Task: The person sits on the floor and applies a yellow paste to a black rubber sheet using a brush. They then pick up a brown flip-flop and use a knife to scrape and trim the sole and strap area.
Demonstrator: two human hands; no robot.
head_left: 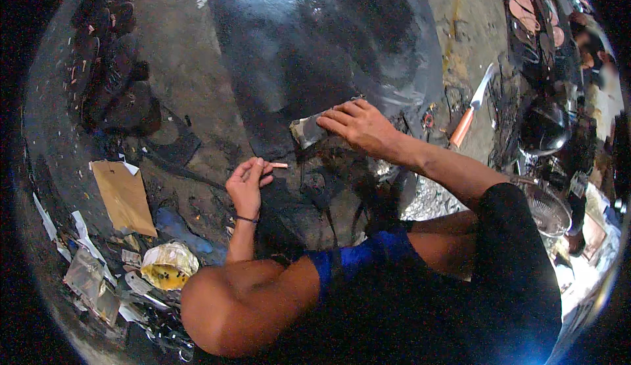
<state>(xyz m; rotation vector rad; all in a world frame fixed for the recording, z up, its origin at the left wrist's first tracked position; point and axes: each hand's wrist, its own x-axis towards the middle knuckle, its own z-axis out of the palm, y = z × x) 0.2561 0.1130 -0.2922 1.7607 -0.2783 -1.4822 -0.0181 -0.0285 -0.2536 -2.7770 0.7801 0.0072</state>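
Upper right, a knife (472, 108) is seen; left, brown card (123, 197). By the left hand (244, 187) a pale stick (280, 165) is pinched; by the right hand (363, 128), a grey block (306, 132) is gripped.

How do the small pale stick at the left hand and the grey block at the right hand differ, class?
Size: the pale stick is small and thin, while the grey block is broader and thicker.
Colour: the stick is a pale pinkish tone; the block is greyish, lighter at one end.
Pose: the stick juts out from the left hand, while the block lies partly beneath the right hand.
Shared: both are elongated.
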